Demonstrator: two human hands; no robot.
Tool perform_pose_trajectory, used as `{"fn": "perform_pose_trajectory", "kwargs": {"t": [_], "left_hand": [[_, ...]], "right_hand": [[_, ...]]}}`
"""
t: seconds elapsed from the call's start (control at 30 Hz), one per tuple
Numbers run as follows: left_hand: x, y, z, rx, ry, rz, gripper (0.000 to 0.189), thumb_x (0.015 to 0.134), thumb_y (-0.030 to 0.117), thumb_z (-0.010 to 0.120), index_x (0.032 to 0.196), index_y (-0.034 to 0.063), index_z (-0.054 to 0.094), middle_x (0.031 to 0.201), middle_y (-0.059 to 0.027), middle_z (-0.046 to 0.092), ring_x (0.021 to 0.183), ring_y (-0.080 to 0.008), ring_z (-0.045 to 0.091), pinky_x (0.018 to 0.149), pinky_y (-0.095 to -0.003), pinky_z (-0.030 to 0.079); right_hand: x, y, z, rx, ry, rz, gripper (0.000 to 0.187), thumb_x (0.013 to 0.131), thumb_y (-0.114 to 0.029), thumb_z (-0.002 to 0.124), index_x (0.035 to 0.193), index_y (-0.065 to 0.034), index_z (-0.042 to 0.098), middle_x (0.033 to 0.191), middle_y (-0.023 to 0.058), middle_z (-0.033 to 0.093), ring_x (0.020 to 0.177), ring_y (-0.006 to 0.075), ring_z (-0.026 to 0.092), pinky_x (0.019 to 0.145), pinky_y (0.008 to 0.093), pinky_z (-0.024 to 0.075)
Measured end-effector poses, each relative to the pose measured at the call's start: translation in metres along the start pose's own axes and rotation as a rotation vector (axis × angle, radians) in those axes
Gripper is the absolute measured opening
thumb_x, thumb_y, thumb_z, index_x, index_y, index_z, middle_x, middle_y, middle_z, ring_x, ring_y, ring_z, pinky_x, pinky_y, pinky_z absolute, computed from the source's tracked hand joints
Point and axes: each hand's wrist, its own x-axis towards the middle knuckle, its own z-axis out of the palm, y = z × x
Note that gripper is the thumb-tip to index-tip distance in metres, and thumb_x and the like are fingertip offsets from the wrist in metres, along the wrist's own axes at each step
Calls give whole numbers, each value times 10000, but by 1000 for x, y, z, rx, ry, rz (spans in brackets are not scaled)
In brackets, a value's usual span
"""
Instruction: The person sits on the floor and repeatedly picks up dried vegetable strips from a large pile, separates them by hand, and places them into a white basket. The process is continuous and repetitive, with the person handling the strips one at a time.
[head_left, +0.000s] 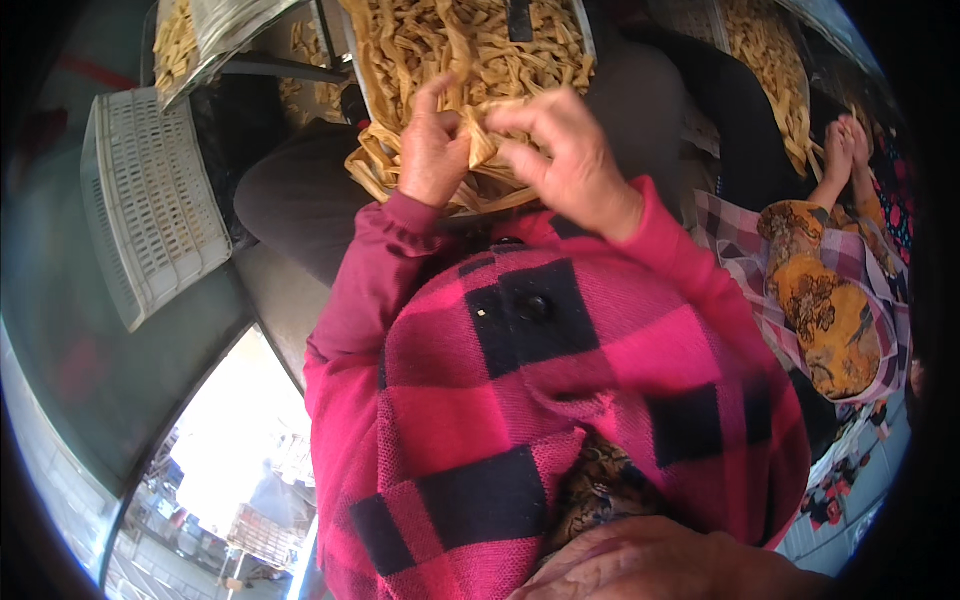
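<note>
My left hand (433, 156) pinches a folded yellow strip (481, 146) between its thumb and fingers, with the index finger raised. The strip looks like bean curd skin and is bent into a small knot or loop. Close on its right side is my right hand (566, 154), blurred, its thumb and fingers spread around the strip; whether they grip it cannot be made out. Beyond both hands, a white-rimmed tray (589, 34) holds a heap of short knotted pieces (525, 71). Longer loose strips (369, 161) hang over its near edge towards my lap.
At left stands a white perforated plastic crate (154, 199). A dark flat object (519, 20) lies on the heap. Another person's hands (846, 146) are at the right, beside a second heap of strips (772, 75). More pieces (175, 49) sit at upper left.
</note>
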Motion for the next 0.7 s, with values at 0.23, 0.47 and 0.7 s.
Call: {"fn": "perform_pose_trajectory", "kwargs": {"t": [0.23, 0.47, 0.7], "left_hand": [[25, -11, -16, 455, -276, 542, 346, 837, 87, 672, 1177, 67, 614, 814, -157, 695, 705, -266, 690, 621, -351, 540], [48, -10, -32, 579, 56, 456, 152, 870, 177, 687, 960, 56, 689, 721, -116, 679, 598, -189, 657, 565, -301, 522], [135, -31, -12, 817, 199, 531, 225, 882, 240, 644, 994, 49, 684, 741, -148, 672, 655, -184, 660, 600, -324, 507]], "right_hand": [[-10, 63, -12, 878, -183, 700, 196, 874, -175, 687, 952, -7, 622, 782, 36, 637, 592, 37, 536, 501, 179, 435], [16, 92, -32, 663, -2, 496, 172, 902, -185, 644, 972, -32, 613, 773, -5, 597, 582, 27, 495, 505, 181, 401], [56, 115, -30, 229, 132, 448, 153, 934, -169, 590, 965, -20, 571, 730, -1, 566, 589, 68, 497, 514, 241, 408]]}}
